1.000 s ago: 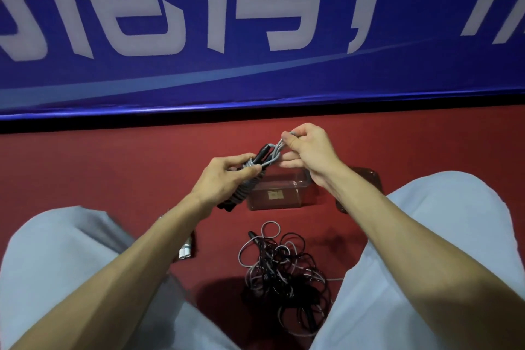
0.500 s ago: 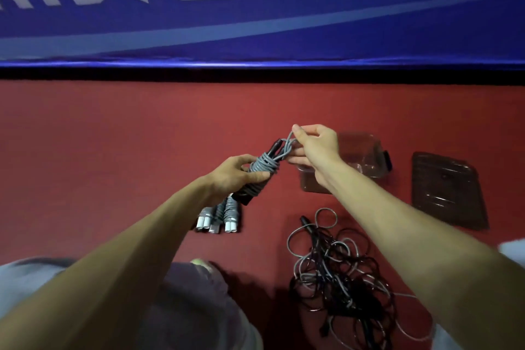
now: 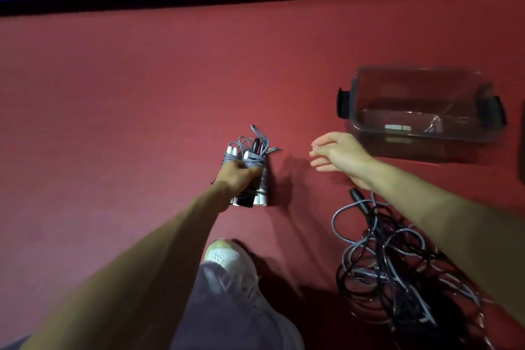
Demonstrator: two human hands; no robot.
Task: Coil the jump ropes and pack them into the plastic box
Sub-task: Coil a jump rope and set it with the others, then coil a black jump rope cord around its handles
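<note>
Left hand (image 3: 238, 177): curled round bundle of coiled grey jump ropes (image 3: 251, 161), probably grouping finished coils; right hand (image 3: 338, 152): slack, empty; clear plastic box (image 3: 426, 140) beyond it, open for packing.

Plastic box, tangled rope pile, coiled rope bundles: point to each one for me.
Plastic box (image 3: 454, 140): head view, on its near side wall.
Tangled rope pile (image 3: 377, 239): head view, middle of the tangle.
Coiled rope bundles (image 3: 250, 162): head view, grey wraps near the top.
</note>
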